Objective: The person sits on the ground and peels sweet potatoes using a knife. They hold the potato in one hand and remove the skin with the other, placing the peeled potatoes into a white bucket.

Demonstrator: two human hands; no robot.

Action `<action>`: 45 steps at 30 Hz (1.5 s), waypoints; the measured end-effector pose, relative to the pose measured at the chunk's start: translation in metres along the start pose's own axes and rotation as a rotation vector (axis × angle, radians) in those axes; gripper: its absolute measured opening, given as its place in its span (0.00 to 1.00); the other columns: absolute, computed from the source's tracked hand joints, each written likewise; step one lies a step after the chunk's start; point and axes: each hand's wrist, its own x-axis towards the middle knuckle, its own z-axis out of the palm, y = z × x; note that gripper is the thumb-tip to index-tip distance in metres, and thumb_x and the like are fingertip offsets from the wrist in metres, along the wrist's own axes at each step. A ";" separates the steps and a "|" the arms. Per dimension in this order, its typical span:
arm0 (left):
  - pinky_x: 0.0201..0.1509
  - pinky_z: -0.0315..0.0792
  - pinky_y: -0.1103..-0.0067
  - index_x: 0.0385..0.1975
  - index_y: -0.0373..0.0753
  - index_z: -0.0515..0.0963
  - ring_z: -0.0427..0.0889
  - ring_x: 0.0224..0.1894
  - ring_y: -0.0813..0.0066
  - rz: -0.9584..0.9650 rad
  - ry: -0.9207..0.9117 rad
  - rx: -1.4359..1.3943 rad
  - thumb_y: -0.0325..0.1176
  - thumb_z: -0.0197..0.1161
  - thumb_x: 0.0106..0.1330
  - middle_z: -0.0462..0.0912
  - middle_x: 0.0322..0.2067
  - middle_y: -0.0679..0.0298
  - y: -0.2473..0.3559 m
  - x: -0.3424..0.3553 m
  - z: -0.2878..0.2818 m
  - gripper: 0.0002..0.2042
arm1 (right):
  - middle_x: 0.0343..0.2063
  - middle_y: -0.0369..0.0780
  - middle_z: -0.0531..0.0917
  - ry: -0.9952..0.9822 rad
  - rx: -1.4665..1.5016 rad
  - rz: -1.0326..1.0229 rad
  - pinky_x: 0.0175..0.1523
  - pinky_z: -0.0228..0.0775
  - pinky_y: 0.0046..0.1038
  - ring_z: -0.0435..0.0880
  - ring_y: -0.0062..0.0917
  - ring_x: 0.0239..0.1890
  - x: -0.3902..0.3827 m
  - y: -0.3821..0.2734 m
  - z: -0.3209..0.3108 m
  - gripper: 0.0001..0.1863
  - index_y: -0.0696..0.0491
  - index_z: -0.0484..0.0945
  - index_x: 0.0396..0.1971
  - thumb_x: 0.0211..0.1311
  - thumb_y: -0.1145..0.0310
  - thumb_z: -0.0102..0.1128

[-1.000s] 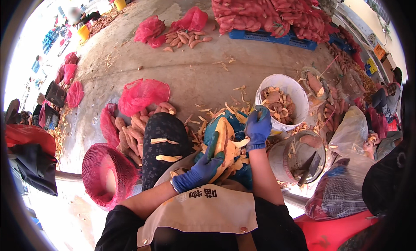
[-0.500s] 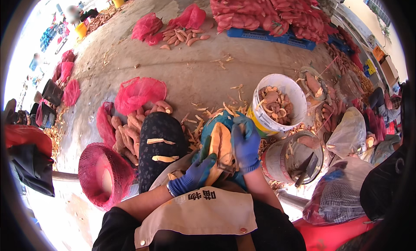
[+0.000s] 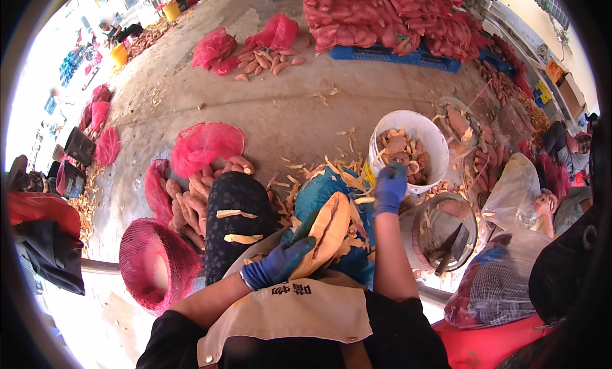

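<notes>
One partly pared sweet potato [image 3: 327,234] is grasped by the left hand [image 3: 282,260] above teal plastic [image 3: 311,200]; rightward, the right hand [image 3: 391,189] curls, its contents unclear. Peeling seems in hand; another stroke would need steady support.

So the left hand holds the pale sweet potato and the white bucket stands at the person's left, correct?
Wrong side: the head view shows the white bucket at the person's right. The left hand does hold the pale sweet potato.
</notes>
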 end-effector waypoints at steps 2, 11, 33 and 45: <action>0.60 0.64 0.82 0.68 0.37 0.61 0.69 0.56 0.81 0.149 0.072 0.224 0.31 0.56 0.70 0.72 0.55 0.69 0.003 -0.004 0.007 0.26 | 0.20 0.36 0.76 -0.032 0.197 0.210 0.25 0.65 0.24 0.75 0.20 0.19 0.011 -0.016 -0.011 0.05 0.52 0.75 0.35 0.66 0.68 0.51; 0.70 0.53 0.78 0.73 0.37 0.41 0.55 0.69 0.73 0.244 -0.013 0.713 0.27 0.56 0.67 0.53 0.70 0.54 0.007 -0.002 0.022 0.38 | 0.28 0.44 0.80 -0.351 -0.241 -0.395 0.37 0.74 0.38 0.81 0.40 0.31 -0.073 -0.130 -0.012 0.07 0.53 0.76 0.35 0.58 0.70 0.57; 0.59 0.68 0.71 0.73 0.39 0.32 0.74 0.57 0.56 0.060 0.004 0.929 0.34 0.58 0.67 0.64 0.62 0.39 0.005 -0.001 0.026 0.44 | 0.31 0.46 0.79 -0.055 -0.541 -0.537 0.39 0.73 0.42 0.80 0.46 0.34 -0.016 -0.111 0.014 0.04 0.53 0.74 0.33 0.58 0.70 0.56; 0.57 0.69 0.72 0.73 0.39 0.29 0.75 0.56 0.58 0.518 0.029 1.106 0.33 0.59 0.66 0.63 0.62 0.39 -0.020 0.007 0.008 0.46 | 0.28 0.46 0.80 -0.348 -0.576 -0.437 0.38 0.75 0.41 0.81 0.44 0.33 -0.038 -0.106 0.018 0.05 0.51 0.73 0.32 0.57 0.67 0.56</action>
